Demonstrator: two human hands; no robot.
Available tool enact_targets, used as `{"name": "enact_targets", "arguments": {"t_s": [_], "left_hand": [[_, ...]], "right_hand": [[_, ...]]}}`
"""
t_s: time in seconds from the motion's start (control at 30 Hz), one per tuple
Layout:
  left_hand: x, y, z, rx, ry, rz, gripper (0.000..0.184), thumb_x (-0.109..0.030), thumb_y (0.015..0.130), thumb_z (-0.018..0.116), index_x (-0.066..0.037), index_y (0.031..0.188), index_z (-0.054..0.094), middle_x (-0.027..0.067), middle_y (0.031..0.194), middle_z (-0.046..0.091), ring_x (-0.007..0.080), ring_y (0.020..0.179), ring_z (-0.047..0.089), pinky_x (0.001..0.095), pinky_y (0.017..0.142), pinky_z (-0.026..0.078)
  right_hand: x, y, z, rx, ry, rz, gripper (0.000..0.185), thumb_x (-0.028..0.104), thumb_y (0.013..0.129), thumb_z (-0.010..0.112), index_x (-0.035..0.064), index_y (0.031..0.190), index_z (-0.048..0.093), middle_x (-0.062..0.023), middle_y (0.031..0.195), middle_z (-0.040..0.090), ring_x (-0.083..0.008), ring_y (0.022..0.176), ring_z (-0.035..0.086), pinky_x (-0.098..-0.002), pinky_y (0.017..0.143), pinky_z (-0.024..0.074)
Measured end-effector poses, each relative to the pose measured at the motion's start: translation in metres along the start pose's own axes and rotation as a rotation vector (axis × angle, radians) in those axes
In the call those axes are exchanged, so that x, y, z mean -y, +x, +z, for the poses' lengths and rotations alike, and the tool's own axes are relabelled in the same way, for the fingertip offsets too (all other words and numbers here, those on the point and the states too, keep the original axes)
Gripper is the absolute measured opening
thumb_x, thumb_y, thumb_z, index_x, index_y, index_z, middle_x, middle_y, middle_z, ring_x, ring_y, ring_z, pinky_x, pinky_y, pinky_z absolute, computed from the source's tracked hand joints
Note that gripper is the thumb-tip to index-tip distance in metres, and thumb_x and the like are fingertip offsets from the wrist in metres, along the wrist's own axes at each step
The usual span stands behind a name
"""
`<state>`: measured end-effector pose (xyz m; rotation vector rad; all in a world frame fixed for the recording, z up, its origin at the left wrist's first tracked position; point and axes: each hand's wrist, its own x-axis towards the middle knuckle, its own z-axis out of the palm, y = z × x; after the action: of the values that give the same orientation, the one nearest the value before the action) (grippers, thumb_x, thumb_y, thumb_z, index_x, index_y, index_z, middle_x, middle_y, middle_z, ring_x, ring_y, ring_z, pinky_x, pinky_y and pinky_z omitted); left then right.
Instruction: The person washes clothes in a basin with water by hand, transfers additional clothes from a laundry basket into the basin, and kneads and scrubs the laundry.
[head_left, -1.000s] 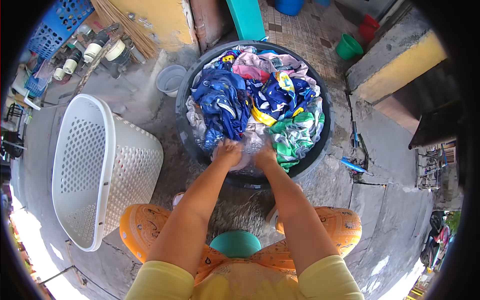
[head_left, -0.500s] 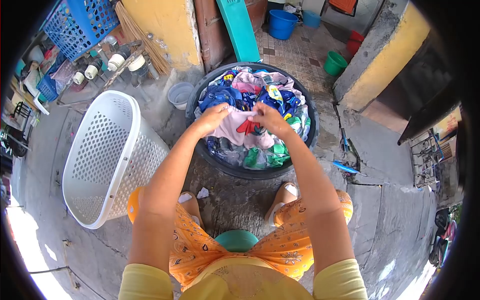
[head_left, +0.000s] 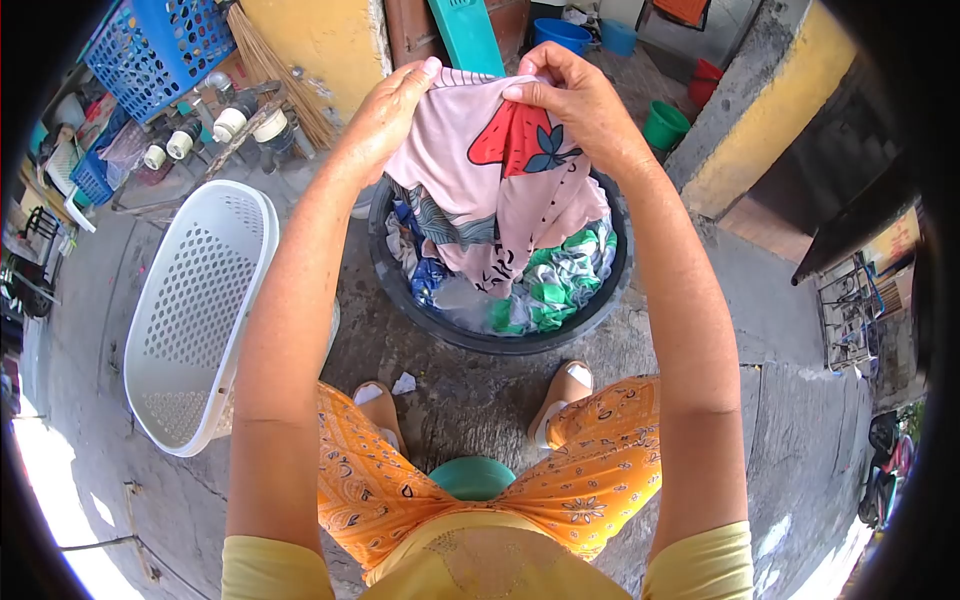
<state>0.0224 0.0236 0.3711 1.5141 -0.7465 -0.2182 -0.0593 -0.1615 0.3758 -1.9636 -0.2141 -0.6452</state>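
Observation:
A pink garment [head_left: 450, 150] with a red strawberry print hangs stretched between my two hands above a dark round tub [head_left: 500, 344]. My left hand [head_left: 392, 112] pinches its upper left edge. On the other upper edge, my right hand [head_left: 580, 105] grips the cloth between thumb and fingers. The garment's lower end hangs down to the laundry in the tub and hides part of it. Below it show green-and-white cloth [head_left: 555, 290] and blue cloth [head_left: 428, 280], with some water at the front.
A white perforated laundry basket [head_left: 190, 320] leans at my left. Behind the tub stands a teal plastic panel [head_left: 468, 35]. Blue basins [head_left: 560, 36] and a green bucket [head_left: 665, 126] sit farther back. Under me is a green stool [head_left: 472, 478].
Both hands have risen and moved away from me, lifting the pink garment from the pile and spreading it out. The strawberry print now shows in full.

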Motion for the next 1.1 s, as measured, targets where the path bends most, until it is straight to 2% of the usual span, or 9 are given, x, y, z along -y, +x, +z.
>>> {"name": "enact_targets", "arguments": {"t_s": [0.13,0.27,0.37,0.47,0.53,0.6,0.77,0.9,1.1], "left_hand": [[0.009,-0.011,0.013,0.106,0.041,-0.047,0.053,-0.037,0.086,0.046,0.005,0.119,0.04,0.0111,0.117,0.046,0.0175,0.111,0.039,0.0273,0.095,0.027],[0.1,-0.021,0.033,0.303,0.098,-0.076,0.035,-0.031,0.088,0.043,0.0,0.102,0.048,0.0066,0.099,0.054,0.0156,0.095,0.048,0.0238,0.084,0.035],[0.158,-0.052,0.059,0.394,0.338,-0.155,0.023,-0.024,0.086,0.045,-0.005,0.097,0.05,0.0137,0.096,0.055,0.0238,0.092,0.052,0.0283,0.078,0.039],[0.215,-0.082,0.081,0.532,0.63,0.002,0.036,-0.024,0.079,0.053,-0.011,0.113,0.048,0.0117,0.117,0.043,0.026,0.108,0.042,0.0327,0.089,0.035],[0.229,-0.101,0.089,0.672,0.878,0.059,0.048,-0.026,0.073,0.058,-0.017,0.119,0.046,0.0103,0.124,0.037,0.0286,0.115,0.036,0.0358,0.093,0.032],[0.252,-0.11,0.093,0.872,0.904,-0.062,0.054,-0.028,0.07,0.061,-0.021,0.12,0.045,0.0094,0.125,0.037,0.0303,0.116,0.034,0.0367,0.095,0.031],[0.284,-0.114,0.095,0.913,0.775,-0.309,0.055,-0.029,0.066,0.064,-0.026,0.118,0.046,0.0027,0.124,0.037,0.028,0.116,0.035,0.0416,0.093,0.032],[0.279,-0.107,0.099,0.851,0.818,-0.329,0.053,-0.026,0.069,0.062,-0.02,0.118,0.042,0.011,0.122,0.039,0.0309,0.112,0.039,0.0388,0.089,0.036],[0.318,-0.085,0.116,0.895,0.802,-0.644,0.051,-0.026,0.075,0.056,-0.016,0.121,0.035,0.0173,0.12,0.044,0.031,0.111,0.042,0.0411,0.089,0.036]], "right_hand": [[-0.011,-0.013,-0.007,0.038,-0.045,0.063,0.021,0.02,0.071,0.068,0.0076,0.077,0.052,0.0031,0.062,0.045,-0.0051,0.058,0.04,-0.021,0.05,0.033],[-0.075,-0.057,-0.008,0.293,-0.074,0.251,0.019,0.018,0.072,0.066,0.0074,0.073,0.05,0.0048,0.061,0.044,-0.0035,0.056,0.039,-0.0203,0.047,0.0315],[-0.11,-0.104,-0.007,0.444,-0.225,0.501,0.016,0.014,0.068,0.063,0.0053,0.078,0.054,-0.0052,0.07,0.059,-0.0144,0.07,0.058,-0.0274,0.062,0.0422],[-0.171,-0.15,-0.003,0.746,-0.652,0.467,0.035,0.02,0.067,0.063,0.0094,0.099,0.056,-0.0124,0.085,0.061,-0.0242,0.082,0.058,-0.0337,0.071,0.045],[-0.183,-0.168,0.009,1.017,-0.674,0.606,0.061,0.029,0.066,0.064,0.0175,0.122,0.042,-0.0194,0.116,0.045,-0.0324,0.103,0.047,-0.0369,0.09,0.0365],[-0.2,-0.183,0.026,1.207,-0.676,0.741,0.06,0.027,0.067,0.063,0.0243,0.123,0.041,-0.0183,0.106,0.049,-0.0318,0.101,0.049,-0.0378,0.081,0.0411],[-0.218,-0.21,0.048,1.146,-0.736,0.871,0.062,0.025,0.072,0.058,0.0309,0.128,0.032,-0.0159,0.131,0.027,-0.0349,0.116,0.035,-0.0451,0.088,0.0356],[-0.235,-0.223,0.062,1.013,-0.936,0.866,0.061,0.023,0.079,0.048,0.0363,0.132,0.019,-0.0131,0.139,0.014,-0.035,0.126,0.021,-0.0505,0.094,0.0295],[-0.248,-0.206,0.061,0.98,-0.893,0.962,0.061,0.018,0.081,0.045,0.028,0.134,0.015,-0.0112,0.137,0.021,-0.0332,0.12,0.032,-0.0442,0.089,0.0378]]}}
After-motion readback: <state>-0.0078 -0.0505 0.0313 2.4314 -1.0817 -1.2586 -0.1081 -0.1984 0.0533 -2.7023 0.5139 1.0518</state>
